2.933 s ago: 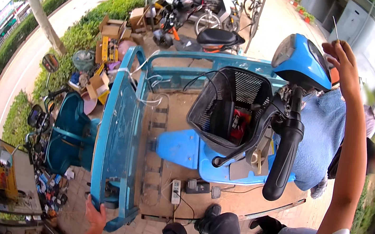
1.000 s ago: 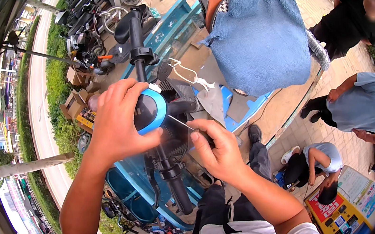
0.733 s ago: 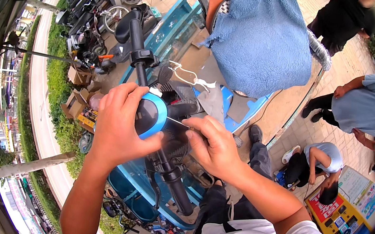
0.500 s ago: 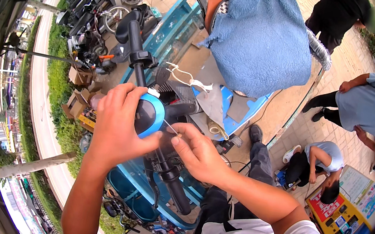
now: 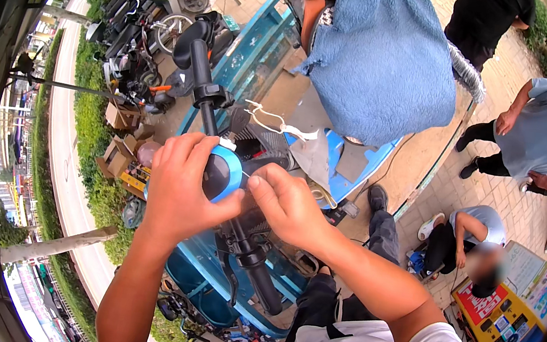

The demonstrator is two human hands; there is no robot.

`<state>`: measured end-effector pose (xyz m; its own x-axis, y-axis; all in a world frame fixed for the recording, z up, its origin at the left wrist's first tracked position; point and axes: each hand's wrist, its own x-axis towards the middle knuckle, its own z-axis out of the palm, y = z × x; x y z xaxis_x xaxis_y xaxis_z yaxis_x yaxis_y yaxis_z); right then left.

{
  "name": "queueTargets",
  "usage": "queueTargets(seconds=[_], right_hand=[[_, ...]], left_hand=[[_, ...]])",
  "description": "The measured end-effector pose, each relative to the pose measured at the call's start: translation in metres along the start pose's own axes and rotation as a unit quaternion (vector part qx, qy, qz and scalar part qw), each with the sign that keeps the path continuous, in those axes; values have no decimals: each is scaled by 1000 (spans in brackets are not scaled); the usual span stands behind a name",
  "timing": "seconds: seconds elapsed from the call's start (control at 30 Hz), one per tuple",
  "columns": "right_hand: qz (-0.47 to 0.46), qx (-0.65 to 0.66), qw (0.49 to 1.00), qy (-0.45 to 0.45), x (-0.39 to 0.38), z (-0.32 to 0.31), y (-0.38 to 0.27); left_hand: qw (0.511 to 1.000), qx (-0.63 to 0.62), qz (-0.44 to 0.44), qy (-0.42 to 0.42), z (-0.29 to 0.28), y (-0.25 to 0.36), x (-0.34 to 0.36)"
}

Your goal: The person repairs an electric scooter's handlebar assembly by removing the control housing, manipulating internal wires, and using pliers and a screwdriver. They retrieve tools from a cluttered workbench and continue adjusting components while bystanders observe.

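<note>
My left hand (image 5: pixel 177 182) curls round a round black unit with a bright blue ring (image 5: pixel 224 176), fixed at the middle of a scooter's handlebar (image 5: pixel 209 118). Its thumb presses the near side of the ring. Whether the unit is a headlight or a display, I cannot tell. At the ring's right edge, my right hand (image 5: pixel 286 204) is closed in a pinch on a thin metal shaft (image 5: pixel 246 174), whose tip points at the ring. Most of the shaft is hidden by the fingers. A black grip (image 5: pixel 265 292) and brake lever (image 5: pixel 225 277) lie below the hands.
A blue towel (image 5: pixel 383 60) covers something beyond the handlebar, near a white strap (image 5: pixel 280 126). A teal metal frame (image 5: pixel 253 42) lies behind. One person crouches (image 5: pixel 478 231) at right beside a yellow box (image 5: pixel 500 322); others stand farther back. Parked scooters (image 5: pixel 134 18) fill the upper left.
My right hand has shifted slightly up, closer to the ring, and less of the thin shaft shows. The left hand keeps its hold. The standing people have moved a little.
</note>
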<state>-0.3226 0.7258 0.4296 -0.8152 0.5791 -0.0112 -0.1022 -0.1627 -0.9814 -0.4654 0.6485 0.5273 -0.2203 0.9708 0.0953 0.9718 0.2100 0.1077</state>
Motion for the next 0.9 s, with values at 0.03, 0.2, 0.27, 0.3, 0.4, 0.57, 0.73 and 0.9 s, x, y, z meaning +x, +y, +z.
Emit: queueTargets(seconds=[0.03,0.2,0.27,0.3,0.4,0.57,0.73,0.9], right_hand=[[10,0,1000,0,0,0,-8],[2,-71,997,7,7,1,-10],[-24,-114,993,20,9,1,-4],[-23,-121,992,6,10,0,-2],[-3,-114,993,-23,12,-3,1],[14,-88,996,-30,12,-1,-3],[-6,-137,990,-39,17,-5,-6],[-2,-95,993,-63,31,-12,-9]], left_hand=[[1000,0,1,4,1,0,-1],[1000,-6,-6,6,1,1,-2],[1000,-4,-7,6,1,1,-3],[1000,-5,-10,5,0,1,-2],[1000,-3,-10,-7,-2,3,-1],[998,-11,-17,-58,-6,5,5],[998,-34,-16,-59,-7,5,7],[998,-40,-13,-45,-3,2,7]])
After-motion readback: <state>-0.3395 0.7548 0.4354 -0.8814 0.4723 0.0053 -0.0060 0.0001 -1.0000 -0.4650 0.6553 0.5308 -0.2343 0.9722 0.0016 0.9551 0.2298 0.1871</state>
